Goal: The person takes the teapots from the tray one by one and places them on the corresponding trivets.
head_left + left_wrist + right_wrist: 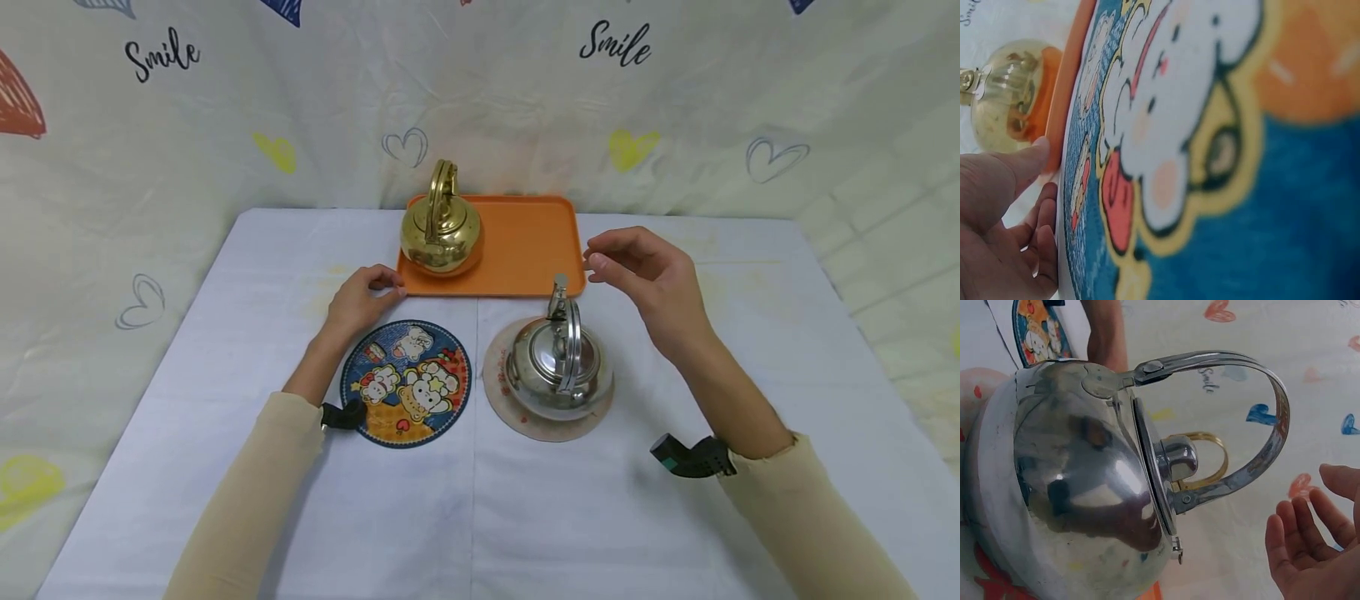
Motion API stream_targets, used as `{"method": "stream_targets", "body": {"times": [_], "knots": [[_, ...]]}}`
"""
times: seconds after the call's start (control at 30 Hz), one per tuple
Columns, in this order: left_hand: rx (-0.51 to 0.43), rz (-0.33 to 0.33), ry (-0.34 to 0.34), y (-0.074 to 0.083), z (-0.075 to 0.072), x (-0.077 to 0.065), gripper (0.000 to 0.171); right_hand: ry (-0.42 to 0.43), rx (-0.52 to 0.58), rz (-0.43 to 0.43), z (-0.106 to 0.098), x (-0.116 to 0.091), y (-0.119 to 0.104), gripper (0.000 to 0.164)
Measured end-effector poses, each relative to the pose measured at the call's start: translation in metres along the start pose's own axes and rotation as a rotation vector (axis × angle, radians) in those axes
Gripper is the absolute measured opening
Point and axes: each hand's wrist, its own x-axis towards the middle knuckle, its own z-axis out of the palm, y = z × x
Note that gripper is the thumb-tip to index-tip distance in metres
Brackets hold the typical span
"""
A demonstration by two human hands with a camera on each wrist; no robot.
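Observation:
My left hand (361, 301) lies at the near left corner of an orange tray (528, 242). In the left wrist view its thumb (1036, 153) meets the tray rim, and the other fingers are loosely bent beside it. On the tray's left part stands a gold kettle (441, 237) with its handle up. A silver kettle (558, 371) stands upright on a pale round mat (498, 379). My right hand (651, 279) hovers up and right of this kettle, near the tray's right edge. In the right wrist view its relaxed fingers hold nothing, apart from the kettle's raised handle.
A round cartoon mat (405, 383) lies left of the silver kettle, close under my left wrist. Everything rests on a white-covered table (420, 533). Behind it hangs a pale printed cloth (510, 100).

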Motion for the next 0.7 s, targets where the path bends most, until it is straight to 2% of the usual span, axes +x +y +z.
{"method": "stream_targets", "body": {"times": [0.13,0.7], "knots": [[-0.011,0.027,-0.002,0.000,-0.001,-0.001,0.026,-0.013,0.031,0.003,-0.001,0.005,0.000,0.022],[-0.010,0.017,0.000,-0.002,0.000,-0.001,0.027,-0.055,0.044,0.004,-0.002,0.028,0.004,0.022]]}}
